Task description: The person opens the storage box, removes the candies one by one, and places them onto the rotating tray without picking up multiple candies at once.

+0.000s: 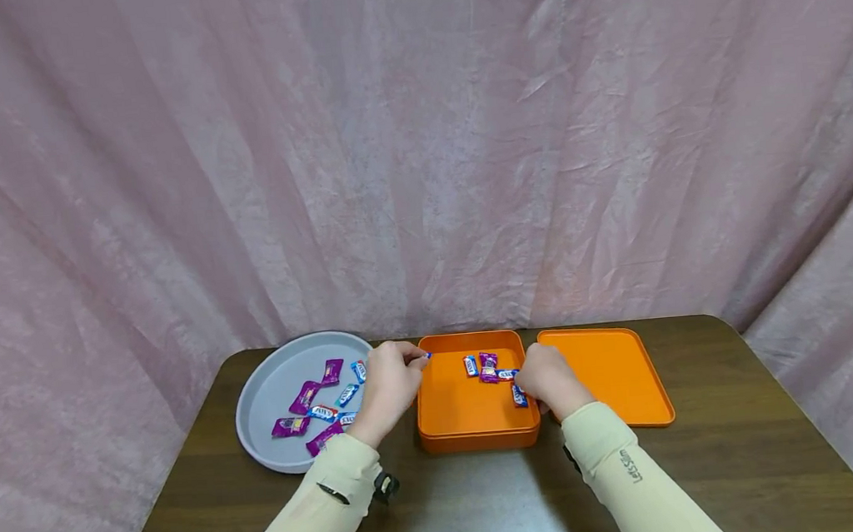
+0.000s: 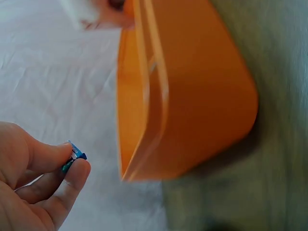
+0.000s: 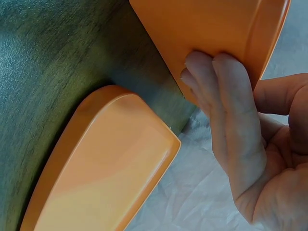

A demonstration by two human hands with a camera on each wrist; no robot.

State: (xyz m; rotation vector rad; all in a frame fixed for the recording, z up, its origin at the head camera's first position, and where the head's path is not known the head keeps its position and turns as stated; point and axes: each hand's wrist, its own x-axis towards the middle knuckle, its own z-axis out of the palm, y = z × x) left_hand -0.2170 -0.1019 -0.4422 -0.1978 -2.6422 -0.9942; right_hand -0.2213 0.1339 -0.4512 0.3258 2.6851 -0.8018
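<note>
My left hand (image 1: 391, 386) is over the left side of an open orange box (image 1: 453, 414). Between its thumb and fingertips it pinches a small blue wrapped candy (image 2: 74, 155), held above the rim. My right hand (image 1: 552, 380) grips the box's right wall, with straight fingers (image 3: 236, 91) against the outside and the thumb at the rim. Inside the box lie a purple wrapped candy (image 1: 488, 367) and several blue-and-white ones, including one (image 1: 519, 396) close beside my right hand.
A round grey tray (image 1: 246, 418) on the left bears several purple candies (image 1: 305, 397) and blue-and-white candies (image 1: 347, 395), partly behind my left arm. An orange lid (image 1: 618, 368) lies right of the box. Pink curtain (image 1: 417, 150) hangs behind the wooden table (image 1: 741, 442).
</note>
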